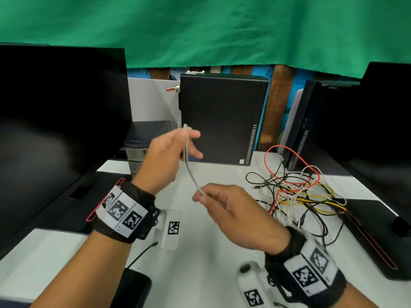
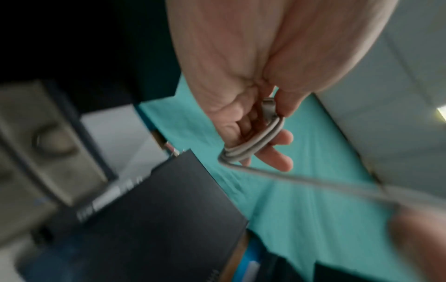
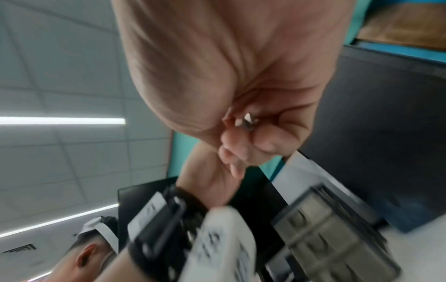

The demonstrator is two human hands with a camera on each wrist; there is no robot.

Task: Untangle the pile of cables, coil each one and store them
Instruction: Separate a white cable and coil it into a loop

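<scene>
Head view: grey cable [image 1: 191, 174] between left hand [image 1: 169, 152] and right hand [image 1: 235, 214] grips.

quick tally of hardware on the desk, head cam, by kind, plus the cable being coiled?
Monitors: 2, one left, one right
Desktop towers: 2, centre and right
Grey drawer unit: 1
Cable pile: 1, strands too tangled to count
Grey cable in hand: 1, left hand holds the loops, right hand pinches the free end
Total: 7
</scene>
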